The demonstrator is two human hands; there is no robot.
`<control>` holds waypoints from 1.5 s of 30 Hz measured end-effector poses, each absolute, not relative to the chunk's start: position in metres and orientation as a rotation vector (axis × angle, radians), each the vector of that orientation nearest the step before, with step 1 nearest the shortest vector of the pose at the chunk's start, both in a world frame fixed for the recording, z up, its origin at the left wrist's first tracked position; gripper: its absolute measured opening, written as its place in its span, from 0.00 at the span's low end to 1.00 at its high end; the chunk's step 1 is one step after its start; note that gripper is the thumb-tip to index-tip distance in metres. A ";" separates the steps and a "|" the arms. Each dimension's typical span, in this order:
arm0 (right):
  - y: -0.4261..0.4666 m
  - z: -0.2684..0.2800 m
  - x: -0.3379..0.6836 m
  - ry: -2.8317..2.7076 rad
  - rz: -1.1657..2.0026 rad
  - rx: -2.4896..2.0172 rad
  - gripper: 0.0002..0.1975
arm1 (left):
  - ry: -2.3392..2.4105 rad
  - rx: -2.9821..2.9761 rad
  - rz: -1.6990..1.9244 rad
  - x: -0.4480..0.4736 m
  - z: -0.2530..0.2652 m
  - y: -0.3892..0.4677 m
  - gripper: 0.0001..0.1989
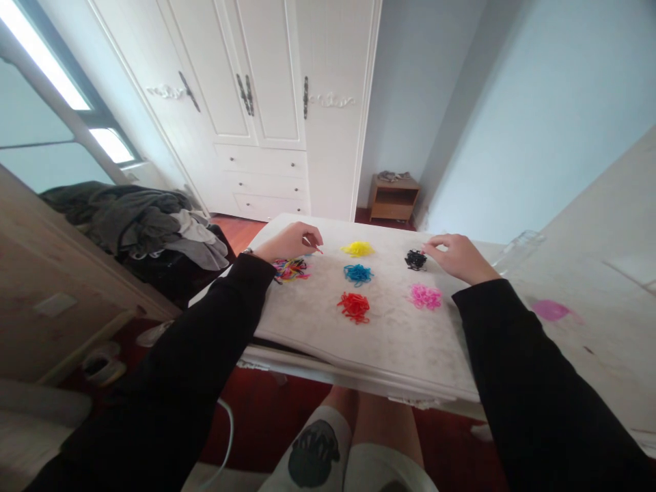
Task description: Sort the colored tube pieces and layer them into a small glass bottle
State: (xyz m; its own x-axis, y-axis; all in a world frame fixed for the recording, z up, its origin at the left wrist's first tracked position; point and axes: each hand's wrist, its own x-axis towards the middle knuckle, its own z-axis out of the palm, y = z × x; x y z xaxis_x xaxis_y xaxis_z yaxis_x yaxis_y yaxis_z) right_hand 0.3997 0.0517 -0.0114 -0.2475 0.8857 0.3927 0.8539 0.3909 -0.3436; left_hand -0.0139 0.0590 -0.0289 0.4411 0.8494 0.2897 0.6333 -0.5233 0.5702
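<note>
My left hand (302,240) is closed in a pinch, with a small red rubber band (320,251) showing at the fingertips. Below it lies a mixed heap of multicoloured bands (291,270), partly behind the wrist. My right hand (451,251) has its thumb and fingers pressed together at the right edge of a black pile of bands (415,259); what they hold, if anything, is too small to make out. Between the hands sit yellow bands (357,249), blue bands (358,274) and red bands (354,307). A pink pile (425,296) lies nearer me than the black one.
The piles rest on a white table (389,342). A clear glass or plastic container (520,247) lies at its right, near a pink object (551,309). Clothes (138,219) are heaped at left. A white wardrobe (266,123) and small wooden cabinet (393,198) stand beyond.
</note>
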 end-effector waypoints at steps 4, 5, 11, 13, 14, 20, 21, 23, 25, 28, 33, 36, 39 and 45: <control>0.050 -0.009 0.398 -2.138 0.077 -1.480 0.14 | 1.265 2.316 0.780 -0.011 -0.025 0.055 0.07; 0.049 -0.009 0.398 -2.139 0.074 -1.479 0.14 | 1.268 2.311 0.788 -0.010 -0.025 0.055 0.08; 0.049 -0.008 0.396 -2.153 0.091 -1.476 0.13 | 1.297 2.299 0.795 -0.013 -0.028 0.057 0.10; 0.049 -0.008 0.396 -2.156 0.091 -1.476 0.13 | 1.311 2.296 0.790 -0.014 -0.029 0.058 0.10; 0.049 -0.008 0.396 -2.158 0.092 -1.476 0.13 | 1.315 2.292 0.788 -0.014 -0.029 0.058 0.09; 0.047 -0.008 0.395 -2.169 0.060 -1.483 0.13 | 1.330 2.311 0.799 -0.014 -0.031 0.061 0.09; 0.047 -0.009 0.395 -2.172 0.057 -1.479 0.14 | 1.329 2.325 0.801 -0.015 -0.032 0.063 0.09; 0.048 -0.009 0.395 -2.179 0.059 -1.468 0.14 | 1.321 2.346 0.799 -0.018 -0.035 0.066 0.09; 0.049 -0.010 0.395 -2.185 0.063 -1.457 0.14 | 1.319 2.367 0.795 -0.020 -0.037 0.069 0.08; 0.051 -0.011 0.396 -2.190 0.066 -1.451 0.14 | 1.319 2.373 0.781 -0.020 -0.035 0.068 0.08; 0.050 -0.012 0.395 -2.185 0.075 -1.444 0.14 | 1.268 2.341 0.833 -0.012 -0.028 0.060 0.05; 0.050 -0.013 0.393 -2.190 0.095 -1.431 0.14 | 1.212 2.281 0.876 -0.008 -0.026 0.059 0.05; 0.049 -0.013 0.392 -2.217 0.138 -1.428 0.14 | 1.122 2.173 0.897 -0.004 -0.026 0.058 0.07; 0.048 -0.009 0.389 -2.277 0.183 -1.403 0.15 | 0.978 2.026 1.046 0.011 -0.027 0.058 0.12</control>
